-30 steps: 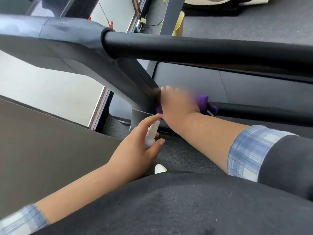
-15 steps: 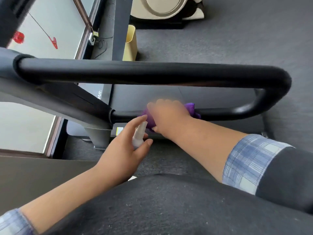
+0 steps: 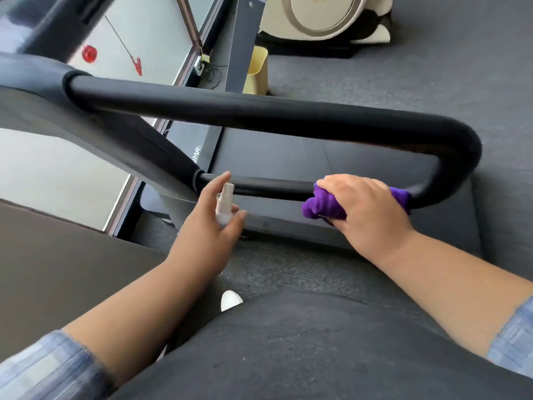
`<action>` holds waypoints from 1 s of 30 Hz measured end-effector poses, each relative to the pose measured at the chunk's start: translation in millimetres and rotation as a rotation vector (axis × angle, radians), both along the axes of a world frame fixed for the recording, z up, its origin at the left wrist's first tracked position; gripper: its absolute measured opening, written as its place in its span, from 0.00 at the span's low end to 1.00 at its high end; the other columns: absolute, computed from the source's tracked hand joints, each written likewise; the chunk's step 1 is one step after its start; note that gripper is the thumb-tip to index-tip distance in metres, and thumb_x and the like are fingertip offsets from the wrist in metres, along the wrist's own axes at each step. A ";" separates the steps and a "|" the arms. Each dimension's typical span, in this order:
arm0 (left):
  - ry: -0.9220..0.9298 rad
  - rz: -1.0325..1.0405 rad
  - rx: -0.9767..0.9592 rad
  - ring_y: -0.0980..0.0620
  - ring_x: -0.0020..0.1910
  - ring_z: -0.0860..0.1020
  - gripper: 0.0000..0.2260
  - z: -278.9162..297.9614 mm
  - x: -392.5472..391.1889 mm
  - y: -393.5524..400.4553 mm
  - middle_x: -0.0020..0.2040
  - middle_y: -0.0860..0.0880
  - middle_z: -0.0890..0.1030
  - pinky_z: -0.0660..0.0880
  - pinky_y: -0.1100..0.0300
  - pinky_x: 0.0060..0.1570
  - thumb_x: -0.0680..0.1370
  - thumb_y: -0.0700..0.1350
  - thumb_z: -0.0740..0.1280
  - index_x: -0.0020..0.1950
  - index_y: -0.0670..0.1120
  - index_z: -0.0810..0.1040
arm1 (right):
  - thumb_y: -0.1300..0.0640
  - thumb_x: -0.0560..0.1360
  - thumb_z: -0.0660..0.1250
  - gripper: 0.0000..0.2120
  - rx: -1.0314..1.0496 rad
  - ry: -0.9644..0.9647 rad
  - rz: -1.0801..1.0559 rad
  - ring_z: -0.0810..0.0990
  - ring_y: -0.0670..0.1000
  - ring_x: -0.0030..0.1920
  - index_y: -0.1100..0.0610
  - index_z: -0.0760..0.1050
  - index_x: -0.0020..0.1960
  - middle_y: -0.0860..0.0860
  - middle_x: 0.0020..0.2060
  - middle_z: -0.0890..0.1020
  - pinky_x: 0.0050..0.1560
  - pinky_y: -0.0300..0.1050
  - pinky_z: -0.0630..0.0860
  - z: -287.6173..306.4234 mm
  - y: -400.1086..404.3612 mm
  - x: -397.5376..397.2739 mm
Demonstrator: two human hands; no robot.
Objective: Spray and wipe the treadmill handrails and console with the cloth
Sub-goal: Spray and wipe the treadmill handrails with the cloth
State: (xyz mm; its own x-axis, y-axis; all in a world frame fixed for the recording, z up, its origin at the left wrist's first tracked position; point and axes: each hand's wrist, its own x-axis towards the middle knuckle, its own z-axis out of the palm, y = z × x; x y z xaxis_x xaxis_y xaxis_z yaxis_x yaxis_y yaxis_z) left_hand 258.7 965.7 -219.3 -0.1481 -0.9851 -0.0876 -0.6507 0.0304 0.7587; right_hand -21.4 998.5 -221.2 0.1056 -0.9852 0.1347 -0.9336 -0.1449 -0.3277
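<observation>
Hands: right gripping purple cloth on handrail.

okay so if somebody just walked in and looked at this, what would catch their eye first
Probably the purple cloth, bright against the dark gear, gripped by the right hand on the lower bar of the black handrail near its bend. Next, the small white spray bottle in the left hand, just left of it.

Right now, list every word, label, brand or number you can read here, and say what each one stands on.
"MA": end of a pale logo on the treadmill deck; its start is hidden behind the frame.
Mark on the cream machine: too blurred to read.
Spray bottle: no readable label.
</observation>
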 end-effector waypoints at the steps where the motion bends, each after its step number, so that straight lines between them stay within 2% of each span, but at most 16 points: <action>1: -0.031 0.037 -0.005 0.62 0.38 0.80 0.29 -0.3 4.6 -3.3 0.47 0.64 0.81 0.71 0.63 0.32 0.79 0.54 0.68 0.65 0.81 0.56 | 0.56 0.68 0.79 0.29 -0.024 -0.061 0.011 0.78 0.53 0.61 0.49 0.75 0.66 0.46 0.61 0.80 0.62 0.53 0.72 0.8 4.4 7.8; 3: -0.104 0.086 -0.015 0.59 0.34 0.80 0.25 -2.0 13.8 -13.2 0.48 0.61 0.82 0.72 0.60 0.31 0.78 0.57 0.66 0.66 0.79 0.57 | 0.56 0.67 0.80 0.31 -0.077 -0.187 0.073 0.77 0.52 0.62 0.50 0.74 0.67 0.46 0.61 0.80 0.62 0.53 0.72 3.2 14.9 24.9; 6: -0.179 0.125 -0.001 0.53 0.42 0.82 0.23 -4.4 20.5 -34.8 0.54 0.53 0.82 0.79 0.51 0.40 0.78 0.58 0.65 0.68 0.73 0.60 | 0.53 0.67 0.81 0.32 -0.059 -0.304 0.200 0.76 0.49 0.64 0.51 0.75 0.68 0.46 0.63 0.79 0.65 0.53 0.71 9.2 29.9 45.2; 9: -0.202 0.141 0.037 0.50 0.43 0.82 0.24 -5.0 15.6 -53.6 0.51 0.51 0.82 0.81 0.45 0.46 0.77 0.54 0.68 0.68 0.69 0.61 | 0.44 0.71 0.76 0.28 0.039 -0.348 0.273 0.75 0.46 0.65 0.47 0.73 0.69 0.43 0.64 0.77 0.66 0.51 0.71 14.4 39.9 54.2; 12: -0.253 0.109 0.076 0.48 0.42 0.82 0.25 -9.2 6.8 -62.4 0.49 0.52 0.81 0.81 0.47 0.45 0.77 0.51 0.69 0.68 0.68 0.61 | 0.42 0.71 0.73 0.28 0.059 -0.334 0.369 0.76 0.46 0.64 0.44 0.70 0.68 0.42 0.64 0.77 0.64 0.47 0.69 17.5 47.1 57.1; 16: -0.373 0.090 0.134 0.49 0.37 0.81 0.24 -14.9 2.0 -66.1 0.46 0.52 0.81 0.81 0.50 0.39 0.78 0.49 0.67 0.68 0.66 0.62 | 0.46 0.69 0.74 0.28 0.034 -0.359 0.406 0.77 0.47 0.63 0.47 0.73 0.68 0.44 0.63 0.78 0.64 0.49 0.71 19.5 49.3 52.0; 21: -0.411 0.067 0.165 0.49 0.32 0.81 0.21 -17.0 3.3 -68.9 0.39 0.51 0.82 0.82 0.50 0.33 0.78 0.48 0.66 0.67 0.64 0.64 | 0.48 0.69 0.76 0.30 0.005 -0.378 0.421 0.77 0.47 0.63 0.46 0.70 0.68 0.44 0.63 0.79 0.63 0.51 0.72 19.3 53.7 43.5; 26: -0.436 0.045 0.112 0.53 0.30 0.78 0.21 -12.7 -13.6 -64.1 0.38 0.53 0.77 0.70 0.60 0.26 0.78 0.49 0.67 0.68 0.63 0.64 | 0.47 0.69 0.74 0.29 -0.044 -0.358 0.462 0.77 0.47 0.63 0.45 0.68 0.68 0.45 0.63 0.79 0.63 0.50 0.72 21.3 57.5 36.1; 28: -0.428 0.006 0.068 0.54 0.30 0.76 0.22 -8.1 -27.4 -58.1 0.37 0.55 0.75 0.67 0.60 0.27 0.78 0.50 0.67 0.69 0.64 0.63 | 0.48 0.69 0.74 0.30 -0.046 -0.354 0.470 0.77 0.47 0.63 0.45 0.69 0.68 0.46 0.63 0.79 0.63 0.51 0.73 22.9 59.5 31.2; 30: -0.409 -0.067 0.014 0.55 0.32 0.76 0.23 -2.3 -44.9 -50.8 0.37 0.55 0.75 0.68 0.58 0.31 0.78 0.51 0.68 0.69 0.64 0.62 | 0.50 0.68 0.76 0.29 -0.037 -0.364 0.463 0.78 0.49 0.63 0.47 0.72 0.67 0.47 0.63 0.79 0.61 0.54 0.74 24.5 61.9 26.4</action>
State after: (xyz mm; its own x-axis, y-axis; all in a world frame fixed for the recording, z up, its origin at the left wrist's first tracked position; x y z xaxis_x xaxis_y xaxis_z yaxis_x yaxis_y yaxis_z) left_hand 213.8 914.9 -221.6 -0.1622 -0.9727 -0.1662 -0.8957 0.0745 0.4384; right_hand 4.9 1060.4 -196.7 0.4644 -0.8414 0.2762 -0.5985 -0.5281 -0.6025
